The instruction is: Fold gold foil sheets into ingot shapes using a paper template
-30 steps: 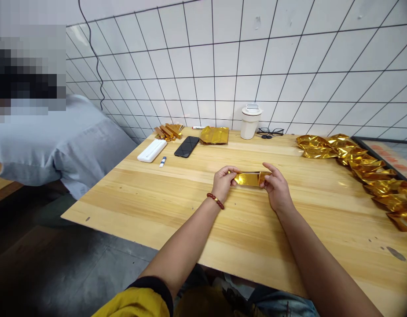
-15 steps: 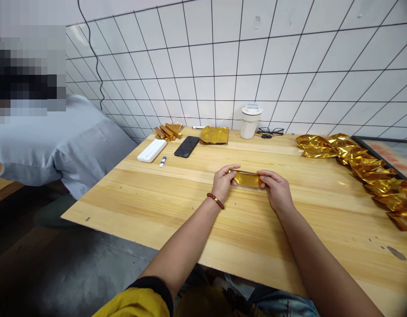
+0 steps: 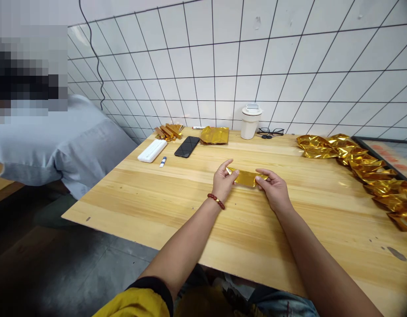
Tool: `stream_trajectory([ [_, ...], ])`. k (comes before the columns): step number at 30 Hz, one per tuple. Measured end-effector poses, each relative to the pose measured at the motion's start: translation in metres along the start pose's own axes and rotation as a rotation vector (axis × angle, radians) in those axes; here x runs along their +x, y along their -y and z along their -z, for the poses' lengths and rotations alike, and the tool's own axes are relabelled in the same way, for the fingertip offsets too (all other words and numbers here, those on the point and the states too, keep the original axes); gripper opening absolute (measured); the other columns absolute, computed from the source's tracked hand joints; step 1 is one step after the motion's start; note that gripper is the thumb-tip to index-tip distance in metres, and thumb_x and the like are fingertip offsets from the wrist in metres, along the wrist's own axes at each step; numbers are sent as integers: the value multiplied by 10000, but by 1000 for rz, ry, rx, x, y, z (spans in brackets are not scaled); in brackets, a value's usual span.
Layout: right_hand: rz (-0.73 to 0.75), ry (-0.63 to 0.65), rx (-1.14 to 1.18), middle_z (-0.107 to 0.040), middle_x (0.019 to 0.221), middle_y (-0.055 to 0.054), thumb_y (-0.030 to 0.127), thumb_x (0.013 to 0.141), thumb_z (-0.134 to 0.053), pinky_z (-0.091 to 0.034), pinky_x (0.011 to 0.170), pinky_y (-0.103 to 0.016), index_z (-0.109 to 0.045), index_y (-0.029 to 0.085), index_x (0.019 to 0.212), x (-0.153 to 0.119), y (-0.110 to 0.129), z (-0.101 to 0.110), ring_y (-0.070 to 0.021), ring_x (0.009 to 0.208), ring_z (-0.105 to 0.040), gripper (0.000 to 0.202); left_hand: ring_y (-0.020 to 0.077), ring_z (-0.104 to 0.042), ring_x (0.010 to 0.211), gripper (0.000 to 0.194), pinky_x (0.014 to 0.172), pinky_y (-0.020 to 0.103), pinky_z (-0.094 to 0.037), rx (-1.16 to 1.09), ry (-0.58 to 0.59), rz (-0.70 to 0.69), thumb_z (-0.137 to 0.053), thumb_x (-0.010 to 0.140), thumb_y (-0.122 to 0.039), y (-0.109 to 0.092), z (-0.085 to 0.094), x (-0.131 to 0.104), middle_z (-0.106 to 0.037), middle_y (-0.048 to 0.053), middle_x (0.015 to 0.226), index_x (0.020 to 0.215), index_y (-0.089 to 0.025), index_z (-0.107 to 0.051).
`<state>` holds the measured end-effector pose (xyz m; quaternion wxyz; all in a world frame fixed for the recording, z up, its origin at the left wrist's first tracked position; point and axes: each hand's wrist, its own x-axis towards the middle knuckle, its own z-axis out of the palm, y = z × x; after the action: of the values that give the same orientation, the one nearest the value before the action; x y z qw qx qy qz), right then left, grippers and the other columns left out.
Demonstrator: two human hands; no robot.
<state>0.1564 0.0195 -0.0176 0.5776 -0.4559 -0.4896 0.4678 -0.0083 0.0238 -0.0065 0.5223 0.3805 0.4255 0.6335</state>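
A small folded piece of gold foil (image 3: 246,178) is held level between my two hands, just over the wooden table. My left hand (image 3: 224,179), with a red bead bracelet at the wrist, pinches its left end, the thumb on top. At the right end my right hand (image 3: 273,187) grips the foil between thumb and fingers. Behind my hands lies a flat stack of gold foil (image 3: 214,135). Folded gold strips (image 3: 168,131) are heaped at the back left. Several crumpled gold foil shapes (image 3: 364,165) form a row down the right side.
On the table (image 3: 150,193) are a white power bank (image 3: 152,150), a black phone (image 3: 187,146), a small blue and white tube (image 3: 163,162), a white cup (image 3: 250,122) and glasses (image 3: 270,132). A black-framed panel (image 3: 393,156) is at right. A person (image 3: 74,141) leans at left.
The fingers of my left hand have lifted and spread a little. My right thumb has moved inward over the foil, and both foil ends show more now.
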Motion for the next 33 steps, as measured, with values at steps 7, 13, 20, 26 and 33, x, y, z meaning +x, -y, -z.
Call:
stream_trajectory([
  [7, -12, -31, 44, -666, 775, 5, 352, 589, -827, -420, 531, -237, -656, 207, 1121, 2, 1, 0, -88, 548, -515, 577, 93, -588, 655, 734, 643, 214, -433, -151, -44, 18, -858, 560, -330, -5, -3, 0, -628, -47, 686, 1221, -186, -574],
  [13, -1, 4, 52, -686, 765, -10, 354, 589, -830, -467, 597, -277, -683, 207, 1058, 0, 3, 0, -130, 614, -581, 513, 111, -578, 638, 346, 666, 252, -452, -95, 43, 35, -834, 578, -432, -3, -3, -1, -673, 16, 683, 707, -139, -704],
  [20, 4, -22, -20, -658, 700, -4, 446, 652, -785, -440, 543, -259, -742, 204, 894, 2, 1, 2, -102, 534, -494, 345, 121, -595, 638, 347, 690, 269, -470, -150, 69, 52, -839, 560, -429, -1, -3, -2, -685, 20, 678, 705, -142, -708],
  [26, 21, -40, -10, -642, 622, 7, 437, 620, -803, -409, 530, -258, -747, 214, 755, 1, 2, -1, -106, 519, -472, 267, 133, -623, 685, 378, 699, 270, -474, -168, 98, 93, -854, 547, -412, -3, -4, -4, -711, 31, 745, 789, -150, -729],
  [33, 27, -8, -15, -608, 590, 11, 477, 623, -795, -403, 536, -267, -739, 212, 770, -1, 5, 0, -119, 531, -472, 308, 154, -633, 680, 382, 671, 279, -474, -69, 167, 108, -864, 529, -417, 0, -4, -5, -725, 54, 754, 749, -132, -735],
])
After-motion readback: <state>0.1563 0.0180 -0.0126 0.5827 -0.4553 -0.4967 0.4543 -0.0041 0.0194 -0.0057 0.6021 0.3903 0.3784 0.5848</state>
